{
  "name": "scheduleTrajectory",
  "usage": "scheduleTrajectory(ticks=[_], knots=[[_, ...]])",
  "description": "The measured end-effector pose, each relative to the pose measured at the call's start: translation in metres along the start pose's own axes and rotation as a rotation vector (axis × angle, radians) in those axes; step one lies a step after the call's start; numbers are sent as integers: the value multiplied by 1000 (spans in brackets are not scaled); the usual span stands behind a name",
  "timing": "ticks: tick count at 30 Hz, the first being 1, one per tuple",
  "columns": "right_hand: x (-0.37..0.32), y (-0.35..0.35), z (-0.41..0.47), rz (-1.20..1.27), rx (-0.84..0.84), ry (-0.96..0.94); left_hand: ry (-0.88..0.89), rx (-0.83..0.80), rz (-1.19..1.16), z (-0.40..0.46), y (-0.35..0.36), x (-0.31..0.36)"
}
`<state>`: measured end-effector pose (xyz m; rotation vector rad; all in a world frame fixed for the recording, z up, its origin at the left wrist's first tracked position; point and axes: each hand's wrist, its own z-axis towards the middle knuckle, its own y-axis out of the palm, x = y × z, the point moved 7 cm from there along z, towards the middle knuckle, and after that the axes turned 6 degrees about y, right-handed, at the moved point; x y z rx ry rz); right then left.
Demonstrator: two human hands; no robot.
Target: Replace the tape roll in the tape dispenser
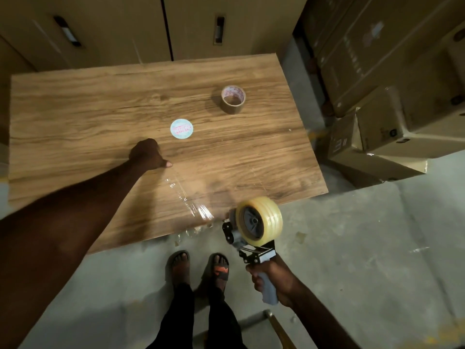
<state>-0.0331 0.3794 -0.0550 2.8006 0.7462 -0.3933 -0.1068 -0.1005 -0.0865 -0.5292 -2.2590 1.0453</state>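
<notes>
My right hand (273, 279) grips the grey handle of a tape dispenser (247, 239), held off the table's near right corner. A full clear tape roll (260, 220) sits on its wheel. A strip of clear tape (190, 201) runs from the dispenser's front across the wooden table (100, 109) toward my left hand (148, 154). That hand rests on the tabletop with fingers curled and thumb pressed down near the strip's far end. An empty brown cardboard tape core (233, 99) stands on the table further back, and a round paper label (181, 129) lies flat near the middle.
Stacked cardboard boxes (392, 96) crowd the right side, and tall cartons (125, 28) stand behind the table. My feet in sandals (198, 268) are on the concrete floor below the table edge. Bits of tape litter the floor near the edge.
</notes>
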Motion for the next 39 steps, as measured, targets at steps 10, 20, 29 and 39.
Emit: scheduleTrajectory(ticks=[10, 20, 29, 39], knots=[[-193, 83, 53, -758, 402, -718, 54, 214, -386, -31, 0, -29], [-213, 181, 110, -1190, 535, -1001, 305, 356, 113, -128, 24, -132], [-219, 183, 121, -1296, 410, -854, 296, 371, 71, -139, 27, -135], [-248, 193, 65, -1413, 404, -1123, 476, 328, 71, -131, -1, -85]])
